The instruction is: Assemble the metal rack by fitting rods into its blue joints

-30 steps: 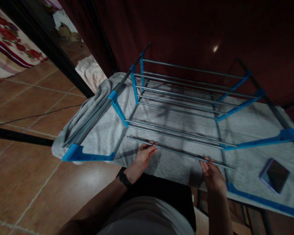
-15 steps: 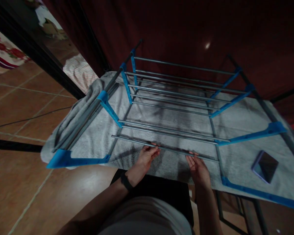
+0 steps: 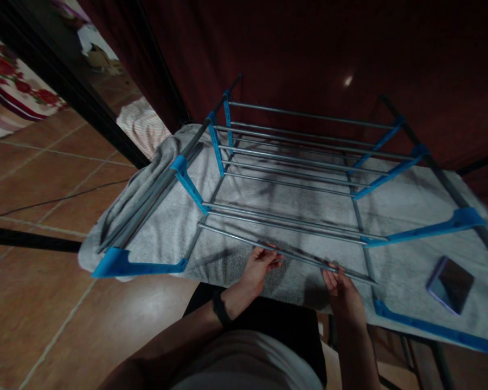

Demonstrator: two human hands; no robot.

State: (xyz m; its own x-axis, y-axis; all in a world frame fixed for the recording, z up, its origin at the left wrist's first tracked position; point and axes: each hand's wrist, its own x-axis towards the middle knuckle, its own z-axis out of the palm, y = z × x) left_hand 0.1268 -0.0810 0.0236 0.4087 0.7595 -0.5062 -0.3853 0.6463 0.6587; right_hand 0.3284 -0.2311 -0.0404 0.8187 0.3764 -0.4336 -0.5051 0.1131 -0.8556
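A thin grey metal rod (image 3: 301, 258) is held in both hands above the near part of a partly assembled rack. My left hand (image 3: 257, 271) pinches it left of its middle, fingers closed over it. Toward its right end my right hand (image 3: 341, 284) grips it from below with the fingertips. The rack has blue plastic brackets (image 3: 191, 187), side tubes (image 3: 451, 189) and several crossbars (image 3: 301, 157) joining the far brackets. The near-left blue bracket (image 3: 138, 266) and near-right blue bracket (image 3: 435, 327) lie on either side of the rod, which does not touch them.
Grey cloth (image 3: 301, 203) covers the surface under the rack. A smartphone (image 3: 450, 285) lies on it at the right. Loose tubes (image 3: 146, 203) rest along the left side. A dark red curtain (image 3: 301, 49) hangs behind; a black post (image 3: 73, 92) stands at left.
The rod has tilted, its right end now lower and nearer to me. Both hands have moved slightly right and down with it, while the whole view has shifted a little.
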